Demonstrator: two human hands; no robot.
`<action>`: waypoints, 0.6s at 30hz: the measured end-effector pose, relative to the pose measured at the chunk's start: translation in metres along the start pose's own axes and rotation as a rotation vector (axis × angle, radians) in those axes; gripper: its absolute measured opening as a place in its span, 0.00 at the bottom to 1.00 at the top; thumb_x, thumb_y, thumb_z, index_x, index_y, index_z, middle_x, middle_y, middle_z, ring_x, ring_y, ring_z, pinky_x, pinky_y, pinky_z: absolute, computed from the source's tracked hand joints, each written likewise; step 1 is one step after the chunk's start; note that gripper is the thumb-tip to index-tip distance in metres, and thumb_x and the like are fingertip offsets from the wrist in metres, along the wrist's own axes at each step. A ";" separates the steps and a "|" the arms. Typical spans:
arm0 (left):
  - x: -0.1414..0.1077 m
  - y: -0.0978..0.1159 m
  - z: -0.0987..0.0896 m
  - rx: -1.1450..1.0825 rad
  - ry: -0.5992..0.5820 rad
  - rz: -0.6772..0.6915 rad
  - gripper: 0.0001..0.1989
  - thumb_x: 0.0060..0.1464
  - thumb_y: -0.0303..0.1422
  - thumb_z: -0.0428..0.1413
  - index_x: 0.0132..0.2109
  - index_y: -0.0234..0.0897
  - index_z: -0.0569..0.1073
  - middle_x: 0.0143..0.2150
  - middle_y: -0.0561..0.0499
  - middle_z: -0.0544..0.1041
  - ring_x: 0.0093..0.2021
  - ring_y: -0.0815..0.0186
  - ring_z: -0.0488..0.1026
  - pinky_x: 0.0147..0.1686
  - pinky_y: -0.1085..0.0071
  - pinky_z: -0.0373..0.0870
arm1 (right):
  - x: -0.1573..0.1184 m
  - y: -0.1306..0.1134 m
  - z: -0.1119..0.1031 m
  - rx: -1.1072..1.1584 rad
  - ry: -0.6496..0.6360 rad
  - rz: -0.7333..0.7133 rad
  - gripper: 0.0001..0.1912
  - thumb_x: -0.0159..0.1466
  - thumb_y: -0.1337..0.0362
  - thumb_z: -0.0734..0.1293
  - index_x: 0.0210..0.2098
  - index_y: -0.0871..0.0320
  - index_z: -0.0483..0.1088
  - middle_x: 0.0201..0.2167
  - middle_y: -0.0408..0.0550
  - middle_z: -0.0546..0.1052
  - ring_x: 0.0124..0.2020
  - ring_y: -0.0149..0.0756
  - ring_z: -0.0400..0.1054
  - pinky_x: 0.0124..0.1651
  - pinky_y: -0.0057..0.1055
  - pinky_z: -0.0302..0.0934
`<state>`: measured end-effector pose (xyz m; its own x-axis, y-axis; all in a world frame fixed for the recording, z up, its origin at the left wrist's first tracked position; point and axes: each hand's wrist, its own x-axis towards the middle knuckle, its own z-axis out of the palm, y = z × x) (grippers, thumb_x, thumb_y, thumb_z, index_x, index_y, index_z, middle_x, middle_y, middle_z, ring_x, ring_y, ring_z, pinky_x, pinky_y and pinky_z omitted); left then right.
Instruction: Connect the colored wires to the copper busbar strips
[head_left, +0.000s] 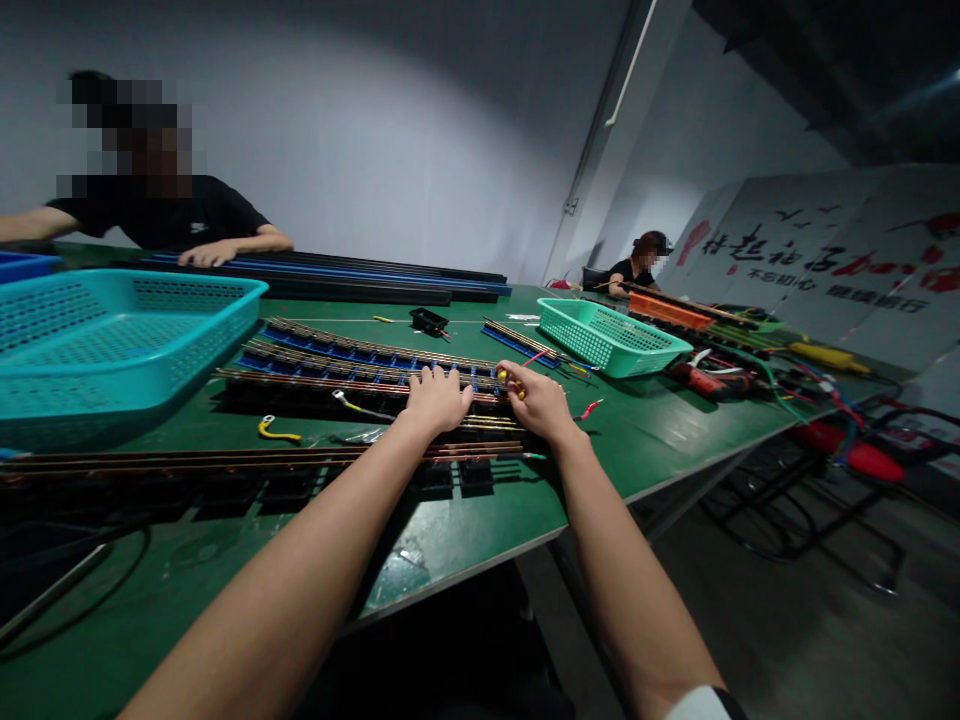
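My left hand (439,400) rests on a row of copper-coloured bars in blue and black holders (337,358), its fingers apart and pressed onto the bars. At the right end of these bars, my right hand (541,402) is closed around a small yellow object (502,376); its kind is mostly hidden by the fingers. Just below the hands lies a longer rail of copper bars on black holders (262,460). A wire with a ring terminal (341,398) lies left of my left hand. Beside my right wrist is a red wire end (591,409).
A large turquoise basket (187,350) stands at left, a smaller green basket (611,345) at right. A yellow cable lug (277,430), a black box (430,321) and a red tool (712,380) lie on the green table (645,440). Two other people sit beyond, one touching long dark rails (360,275).
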<state>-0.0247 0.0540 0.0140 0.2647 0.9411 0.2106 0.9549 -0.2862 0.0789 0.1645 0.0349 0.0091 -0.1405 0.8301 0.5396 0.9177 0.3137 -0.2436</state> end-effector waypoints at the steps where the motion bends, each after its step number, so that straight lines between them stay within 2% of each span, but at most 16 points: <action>1: 0.000 0.000 0.000 0.001 -0.002 -0.002 0.28 0.68 0.45 0.39 0.62 0.30 0.68 0.63 0.31 0.69 0.64 0.43 0.64 0.59 0.49 0.62 | 0.000 0.001 0.001 0.034 0.031 0.019 0.25 0.63 0.67 0.62 0.58 0.48 0.71 0.46 0.47 0.82 0.43 0.43 0.77 0.44 0.35 0.68; 4: 0.001 0.000 0.000 0.006 -0.014 -0.005 0.28 0.68 0.45 0.39 0.63 0.31 0.67 0.64 0.32 0.68 0.65 0.44 0.63 0.60 0.49 0.62 | 0.003 0.004 -0.001 0.171 0.152 0.102 0.25 0.62 0.68 0.61 0.58 0.50 0.68 0.41 0.46 0.82 0.39 0.42 0.77 0.43 0.35 0.67; 8: 0.001 -0.001 0.000 0.002 -0.019 0.006 0.29 0.68 0.45 0.39 0.63 0.30 0.67 0.65 0.30 0.67 0.65 0.42 0.63 0.59 0.49 0.62 | 0.002 0.007 -0.012 0.436 0.404 0.208 0.26 0.60 0.68 0.61 0.58 0.54 0.66 0.40 0.48 0.82 0.40 0.40 0.76 0.42 0.34 0.67; 12: 0.001 -0.001 0.000 -0.011 -0.022 0.003 0.28 0.68 0.45 0.39 0.62 0.32 0.68 0.65 0.32 0.68 0.65 0.43 0.63 0.60 0.49 0.62 | -0.019 -0.002 -0.025 0.620 0.653 0.294 0.25 0.59 0.65 0.61 0.56 0.55 0.66 0.40 0.48 0.81 0.37 0.38 0.75 0.35 0.30 0.66; 15: 0.001 -0.001 0.000 -0.016 -0.018 0.001 0.27 0.67 0.45 0.40 0.61 0.32 0.69 0.64 0.32 0.68 0.65 0.44 0.63 0.60 0.49 0.62 | -0.042 -0.013 -0.025 0.676 0.752 0.312 0.24 0.59 0.65 0.63 0.56 0.54 0.67 0.40 0.48 0.80 0.38 0.38 0.75 0.32 0.28 0.64; 18: 0.002 -0.001 0.000 -0.016 -0.019 -0.002 0.28 0.67 0.45 0.40 0.62 0.32 0.68 0.65 0.32 0.68 0.66 0.44 0.63 0.60 0.49 0.62 | -0.060 -0.020 -0.020 0.635 0.761 0.346 0.23 0.60 0.65 0.63 0.55 0.54 0.68 0.39 0.48 0.80 0.36 0.37 0.75 0.32 0.27 0.64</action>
<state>-0.0253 0.0559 0.0138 0.2656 0.9448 0.1921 0.9532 -0.2871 0.0944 0.1615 -0.0300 -0.0023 0.5649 0.4808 0.6706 0.4687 0.4820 -0.7403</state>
